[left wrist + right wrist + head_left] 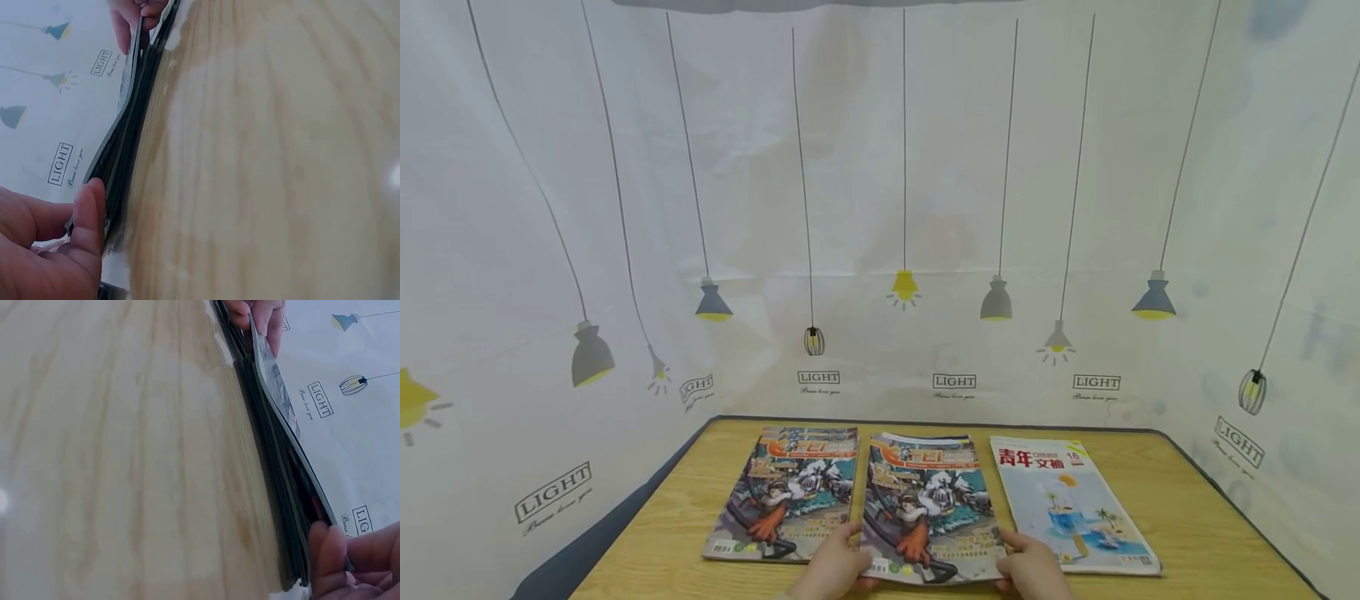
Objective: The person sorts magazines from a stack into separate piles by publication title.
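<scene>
In the head view, a comic-style magazine with an orange title and a red-clad figure tops the middle pile. My left hand pinches its near left corner, and my right hand pinches the near right corner. Both wrist views show the near edge of this magazine raised and bowed above a stack of dark page edges. Thumb and fingers of the left hand grip one end of that edge. The right hand grips the other end.
Left of the middle pile lies another pile with the same magazine cover. To the right is a white and blue magazine with red Chinese lettering. The wooden table is bordered by a white curtain printed with hanging lamps.
</scene>
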A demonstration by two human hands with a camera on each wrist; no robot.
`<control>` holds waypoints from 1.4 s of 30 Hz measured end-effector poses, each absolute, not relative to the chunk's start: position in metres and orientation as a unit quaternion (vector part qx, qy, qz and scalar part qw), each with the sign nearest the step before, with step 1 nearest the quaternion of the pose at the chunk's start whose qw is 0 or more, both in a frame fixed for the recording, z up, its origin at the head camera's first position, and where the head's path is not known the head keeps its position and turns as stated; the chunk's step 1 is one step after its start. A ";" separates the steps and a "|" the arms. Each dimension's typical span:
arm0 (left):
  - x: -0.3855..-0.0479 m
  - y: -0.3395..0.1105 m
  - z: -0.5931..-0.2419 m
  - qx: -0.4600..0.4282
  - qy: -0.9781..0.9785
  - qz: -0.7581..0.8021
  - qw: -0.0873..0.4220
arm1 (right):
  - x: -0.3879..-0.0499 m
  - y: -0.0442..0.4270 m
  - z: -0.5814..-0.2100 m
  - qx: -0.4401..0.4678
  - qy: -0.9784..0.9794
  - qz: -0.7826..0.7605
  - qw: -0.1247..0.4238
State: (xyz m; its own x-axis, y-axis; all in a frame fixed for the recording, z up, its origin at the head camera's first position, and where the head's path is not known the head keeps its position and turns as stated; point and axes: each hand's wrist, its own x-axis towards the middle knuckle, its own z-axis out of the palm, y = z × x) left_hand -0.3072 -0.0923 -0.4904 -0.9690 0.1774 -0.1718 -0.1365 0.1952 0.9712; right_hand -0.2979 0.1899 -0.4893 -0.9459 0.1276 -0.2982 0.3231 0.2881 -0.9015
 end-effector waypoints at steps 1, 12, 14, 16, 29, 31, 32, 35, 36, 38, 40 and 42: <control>-0.307 -0.092 -0.491 0.016 0.763 0.635 0.121 | -0.297 0.189 -0.489 0.146 0.799 -0.578 0.079; -0.305 -0.101 -0.492 0.029 0.752 0.654 0.081 | -0.292 0.171 -0.491 0.153 0.781 -0.606 0.011; -0.306 -0.104 -0.490 0.028 0.746 0.660 0.082 | -0.292 0.168 -0.490 0.144 0.775 -0.615 0.007; -0.306 -0.108 -0.488 0.028 0.741 0.665 0.083 | -0.292 0.164 -0.488 0.137 0.768 -0.626 0.010; -0.310 -0.155 -0.484 -0.011 0.753 0.657 0.042 | -0.300 0.120 -0.488 0.050 0.766 -0.641 -0.025; -0.309 -0.162 -0.482 -0.019 0.752 0.658 0.035 | -0.301 0.111 -0.486 0.040 0.766 -0.641 -0.029; -0.309 -0.166 -0.482 -0.023 0.754 0.656 0.029 | -0.301 0.106 -0.484 0.035 0.761 -0.647 -0.028; -0.310 -0.179 -0.481 -0.035 0.751 0.658 0.025 | -0.301 0.092 -0.482 0.026 0.746 -0.664 -0.030; -0.310 -0.183 -0.481 -0.039 0.750 0.660 0.025 | -0.301 0.087 -0.481 0.020 0.739 -0.673 -0.029; -0.310 -0.192 -0.481 -0.046 0.748 0.662 0.023 | -0.301 0.078 -0.480 0.014 0.726 -0.687 -0.025; -0.311 -0.200 -0.481 -0.053 0.744 0.665 0.019 | -0.301 0.070 -0.478 0.006 0.716 -0.697 -0.025; -0.311 -0.208 -0.481 -0.061 0.746 0.663 0.017 | -0.301 0.061 -0.476 -0.003 0.712 -0.702 -0.023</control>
